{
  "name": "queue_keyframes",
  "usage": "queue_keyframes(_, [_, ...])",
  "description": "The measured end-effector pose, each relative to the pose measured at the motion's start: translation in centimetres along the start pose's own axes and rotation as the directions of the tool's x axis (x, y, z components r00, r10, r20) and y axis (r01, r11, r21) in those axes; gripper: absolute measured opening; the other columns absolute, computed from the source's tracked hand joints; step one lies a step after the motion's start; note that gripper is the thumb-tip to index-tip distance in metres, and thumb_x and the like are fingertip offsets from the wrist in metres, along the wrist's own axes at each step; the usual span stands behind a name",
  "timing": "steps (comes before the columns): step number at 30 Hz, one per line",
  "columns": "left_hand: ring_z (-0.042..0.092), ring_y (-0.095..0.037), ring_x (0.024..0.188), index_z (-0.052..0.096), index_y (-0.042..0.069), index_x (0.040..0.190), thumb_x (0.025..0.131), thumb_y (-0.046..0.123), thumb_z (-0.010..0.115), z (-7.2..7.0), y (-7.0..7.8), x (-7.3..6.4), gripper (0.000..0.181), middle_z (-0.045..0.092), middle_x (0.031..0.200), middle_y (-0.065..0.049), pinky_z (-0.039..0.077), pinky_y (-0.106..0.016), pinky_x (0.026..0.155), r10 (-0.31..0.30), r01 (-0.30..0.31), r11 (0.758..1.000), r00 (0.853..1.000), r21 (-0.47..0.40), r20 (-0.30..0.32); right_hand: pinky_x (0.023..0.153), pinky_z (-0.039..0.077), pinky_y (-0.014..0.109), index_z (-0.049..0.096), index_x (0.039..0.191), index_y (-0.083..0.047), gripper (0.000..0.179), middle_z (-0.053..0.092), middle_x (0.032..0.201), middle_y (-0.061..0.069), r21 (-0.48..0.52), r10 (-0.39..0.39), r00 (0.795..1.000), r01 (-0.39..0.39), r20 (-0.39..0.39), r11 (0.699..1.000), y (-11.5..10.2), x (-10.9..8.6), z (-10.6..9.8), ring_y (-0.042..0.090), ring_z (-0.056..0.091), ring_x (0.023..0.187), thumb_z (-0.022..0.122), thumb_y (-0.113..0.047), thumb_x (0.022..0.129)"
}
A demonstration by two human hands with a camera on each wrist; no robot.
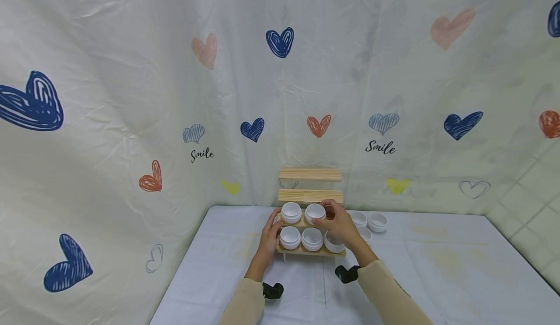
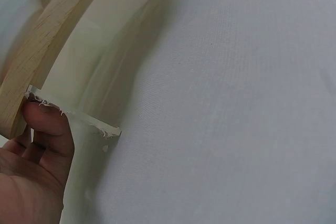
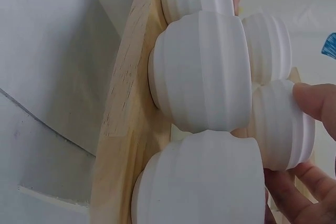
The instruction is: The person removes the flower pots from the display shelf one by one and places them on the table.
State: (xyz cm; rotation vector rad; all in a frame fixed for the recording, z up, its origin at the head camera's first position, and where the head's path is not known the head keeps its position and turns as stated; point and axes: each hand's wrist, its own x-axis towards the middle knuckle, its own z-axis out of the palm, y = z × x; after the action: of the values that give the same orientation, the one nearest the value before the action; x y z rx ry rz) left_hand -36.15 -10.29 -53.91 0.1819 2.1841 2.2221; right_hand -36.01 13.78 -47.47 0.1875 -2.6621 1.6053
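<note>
A tiered wooden stand [image 1: 306, 250] with clear side panels bears small white ribbed cups. Three cups, among them a front-left cup [image 1: 290, 237], line the lowest shelf; two sit on the shelf above. My right hand [image 1: 343, 225] pinches the right cup [image 1: 315, 212] of that upper pair, thumb on its near side and fingers round the far side. At the stand's left end, my left hand [image 1: 267, 240] grips the shelf. In the left wrist view its thumb lies under the end of the wooden board [image 2: 47, 40], beside the panel edge.
Several more white cups, one a far-right cup [image 1: 377, 222], stand on the white-covered table [image 1: 437, 266] just right of the stand. Two higher wooden slats [image 1: 309, 174] rise at the back, close to the heart-printed curtain [image 1: 280, 87]. Both wrists wear dark bands.
</note>
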Motion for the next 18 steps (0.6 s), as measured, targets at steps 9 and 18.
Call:
queue_keyframes(9, [0.054,-0.029,0.114,0.044,0.02,0.155,0.107,0.02,0.048,-0.02,-0.11,-0.01,0.048,0.054,0.143,-0.01,0.038,-0.033,0.099,0.016,-0.016,1.0,1.0,-0.015,0.003,0.101,0.049,0.046,0.054,0.132,-0.011,0.055,0.062,0.135,0.021,0.017,0.019,1.0,-0.019,0.005,1.0,0.27,0.08,0.06,0.031,0.06,0.117,0.083,-0.023,0.087])
queue_keyframes(18, [0.055,-0.02,0.106,0.046,0.024,0.153,0.107,0.021,0.049,-0.04,0.06,-0.07,0.047,0.057,0.138,-0.008,0.038,-0.033,0.099,0.007,-0.007,1.0,1.0,-0.015,0.004,0.094,0.05,0.037,0.053,0.133,-0.01,0.057,0.062,0.132,0.019,0.067,0.011,1.0,-0.013,0.016,0.998,0.35,0.01,-0.21,0.027,0.06,0.112,0.083,-0.022,0.086])
